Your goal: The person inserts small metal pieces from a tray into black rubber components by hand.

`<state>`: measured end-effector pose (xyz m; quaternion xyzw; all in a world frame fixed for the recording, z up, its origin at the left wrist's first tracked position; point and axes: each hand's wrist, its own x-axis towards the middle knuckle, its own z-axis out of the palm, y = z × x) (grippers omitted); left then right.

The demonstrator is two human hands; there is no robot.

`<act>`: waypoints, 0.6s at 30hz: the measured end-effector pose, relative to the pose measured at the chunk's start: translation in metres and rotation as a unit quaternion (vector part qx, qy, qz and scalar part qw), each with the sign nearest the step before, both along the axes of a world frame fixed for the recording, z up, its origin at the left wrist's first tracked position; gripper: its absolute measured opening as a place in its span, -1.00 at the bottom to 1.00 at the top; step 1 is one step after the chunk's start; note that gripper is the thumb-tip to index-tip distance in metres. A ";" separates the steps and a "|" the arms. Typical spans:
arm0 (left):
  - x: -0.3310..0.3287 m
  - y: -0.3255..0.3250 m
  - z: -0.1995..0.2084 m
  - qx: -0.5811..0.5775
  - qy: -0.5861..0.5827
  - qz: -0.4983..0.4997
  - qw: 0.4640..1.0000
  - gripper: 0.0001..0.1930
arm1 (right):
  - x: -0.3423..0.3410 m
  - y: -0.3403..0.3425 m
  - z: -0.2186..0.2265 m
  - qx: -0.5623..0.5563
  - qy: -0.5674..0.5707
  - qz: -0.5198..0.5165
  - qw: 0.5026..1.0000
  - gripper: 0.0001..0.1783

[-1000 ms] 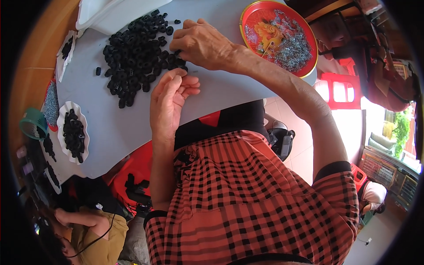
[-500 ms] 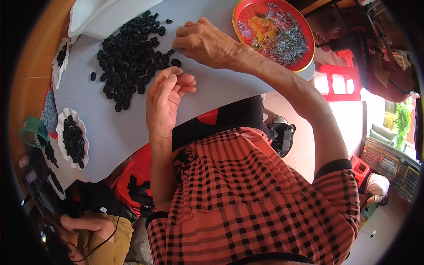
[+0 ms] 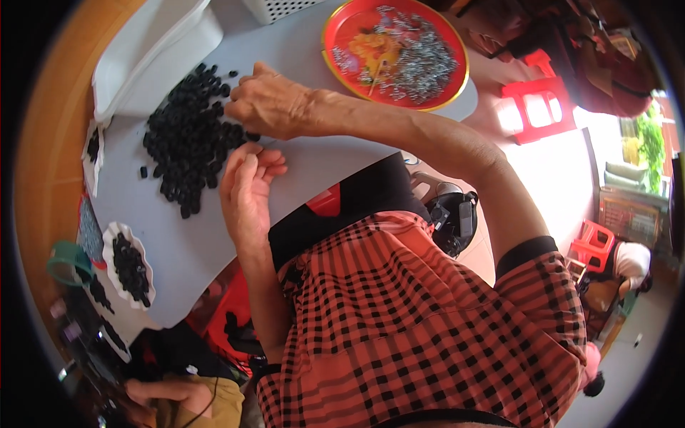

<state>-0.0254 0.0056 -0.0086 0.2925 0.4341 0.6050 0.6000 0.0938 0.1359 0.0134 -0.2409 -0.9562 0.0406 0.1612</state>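
Note:
A heap of small black ring-like parts [image 3: 182, 139] lies on the grey-blue table. At its right edge is my right hand [image 3: 267, 103], back upward and fingers bent down and closed. The fingertips are out of sight, so whatever they grip does not show. My left hand [image 3: 246, 192] is just nearer to me, palm partly up. Its thumb and forefinger are pressed together and the other fingers curl loosely; any small thing in that pinch is too blurred to make out. A red round tray [image 3: 341, 80] with a gold rim holds many small shiny metal pieces [image 3: 424, 68], far right of my hands.
A white plastic bin [image 3: 153, 53] stands at the far left, with a perforated white basket [image 3: 282, 8] at the far edge. On the left, a scalloped white dish [image 3: 148, 274] holds black parts beside a green ring-shaped container [image 3: 70, 262]. Another person's arm [image 3: 171, 391] shows lower left.
The whole view has shifted, so the table things sit lower and further left. My right hand has moved left over the heap's edge. My left hand keeps nearly the same pose.

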 end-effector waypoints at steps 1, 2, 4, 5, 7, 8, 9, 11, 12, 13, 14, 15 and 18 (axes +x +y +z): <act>0.000 -0.001 0.001 0.003 -0.001 -0.007 1.000 -0.73 | 0.003 -0.003 0.003 -0.041 0.014 -0.001 0.999 -0.91; 0.001 -0.001 0.002 0.010 0.015 -0.007 1.000 -0.73 | 0.008 -0.004 0.003 -0.065 0.051 -0.001 0.997 -0.89; 0.005 -0.003 0.004 0.015 0.040 -0.007 0.999 -0.72 | 0.020 -0.006 0.003 -0.044 0.054 -0.017 0.997 -0.89; 0.007 -0.002 0.004 0.015 0.040 -0.012 0.999 -0.72 | 0.026 -0.006 0.003 -0.025 0.059 -0.025 0.998 -0.88; 0.006 0.001 0.005 0.019 0.066 -0.005 0.998 -0.73 | 0.028 -0.007 0.002 -0.022 0.060 -0.026 0.998 -0.88; 0.007 0.001 0.005 0.019 0.068 -0.010 0.997 -0.73 | 0.029 -0.008 0.002 -0.018 0.060 -0.021 0.998 -0.87; 0.007 0.002 0.004 0.018 0.068 -0.010 0.997 -0.73 | 0.033 -0.008 0.000 -0.018 0.093 -0.024 0.995 -0.88; 0.007 0.005 0.003 0.020 0.068 -0.014 0.997 -0.73 | 0.052 -0.002 0.000 0.005 0.175 -0.033 0.984 -0.86; 0.004 0.003 0.003 0.016 0.064 -0.013 0.998 -0.74 | 0.064 0.004 0.005 0.004 0.178 -0.041 0.983 -0.80; 0.002 0.002 0.003 0.012 0.059 -0.013 0.998 -0.74 | 0.077 0.009 0.010 -0.005 0.199 -0.054 0.978 -0.80; 0.001 0.001 0.003 0.011 0.058 -0.012 0.998 -0.74 | 0.092 0.015 0.014 -0.014 0.220 -0.067 0.973 -0.80; 0.001 0.001 0.003 0.010 0.062 -0.012 0.998 -0.75 | 0.111 0.024 0.018 0.002 0.181 -0.096 0.979 -0.82; 0.002 0.002 0.006 0.011 0.074 -0.015 0.997 -0.76 | 0.162 0.045 0.017 0.079 0.110 -0.189 0.973 -0.88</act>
